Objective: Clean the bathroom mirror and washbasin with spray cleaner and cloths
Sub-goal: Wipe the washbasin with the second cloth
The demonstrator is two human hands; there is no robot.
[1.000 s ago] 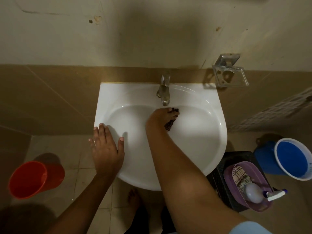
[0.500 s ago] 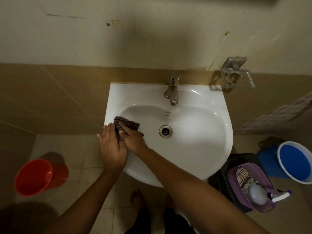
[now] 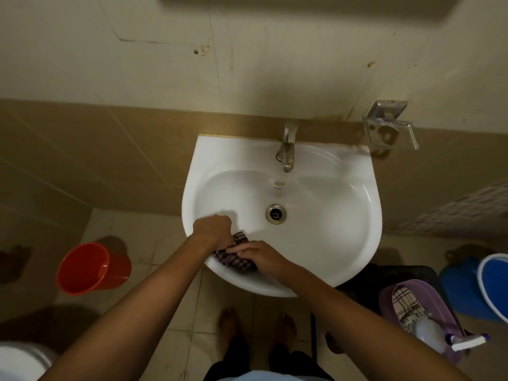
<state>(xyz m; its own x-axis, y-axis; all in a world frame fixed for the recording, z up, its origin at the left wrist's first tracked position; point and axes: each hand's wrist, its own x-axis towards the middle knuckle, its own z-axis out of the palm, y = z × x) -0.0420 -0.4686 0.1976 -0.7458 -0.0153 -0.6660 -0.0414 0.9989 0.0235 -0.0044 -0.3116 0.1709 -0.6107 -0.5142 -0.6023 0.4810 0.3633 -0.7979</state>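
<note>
Risk runs left to right across my view, so I start at the red bucket on the floor, well clear of the basin; a step back could still tip it. My left hand sits just inside the basin's near-left wall, fingers curled down onto one end of the checked cloth. My right hand lies on the cloth's other end at the front rim, fingers curled over it and pressing it to the porcelain. The cloth is bunched between the two hands, so I judge that only a narrow strip is wiping; it could slip out from under one hand and leave streaks or drop off the rim onto the floor by my bare feet. The drain is open and close by; a loose corner might drag over it. Far right, the spray bottle lies in the purple tub beside a spare cloth, near the blue bucket. Reaching for it blind could knock the tub off whatever carries it.
</note>
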